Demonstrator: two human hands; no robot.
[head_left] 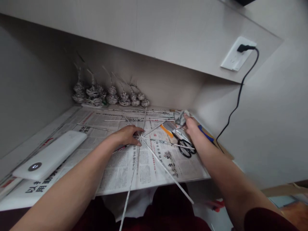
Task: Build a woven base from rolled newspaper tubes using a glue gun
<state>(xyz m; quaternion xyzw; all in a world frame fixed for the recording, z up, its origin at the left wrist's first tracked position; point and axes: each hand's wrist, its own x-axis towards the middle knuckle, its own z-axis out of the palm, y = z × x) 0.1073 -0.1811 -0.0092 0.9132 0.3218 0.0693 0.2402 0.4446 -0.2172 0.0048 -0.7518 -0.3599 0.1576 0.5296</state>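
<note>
Thin rolled-paper sticks (166, 170) cross in a star shape over the newspaper. My left hand (126, 135) is at the star's centre, its thumb and fingers curled around the crossing point. Two of the sticks reach past the table's front edge. Toward the back right, my right hand (190, 124) is closed on a crumpled grey-white cloth (180, 118). Black-handled scissors (184, 148) lie just in front of that hand, with one stick passing over them. An orange strip-like tool (166, 131) is beside the scissors. Blue item (205, 133) is partly hidden by my right forearm.
Several gourd-shaped woven paper pieces (112, 95) stand along the back wall. More paper sticks (149, 113) lie in a bundle before them. A white power bank-like device (51, 155) is at left. A black cord (237, 106) hangs from the wall socket (238, 54) at right.
</note>
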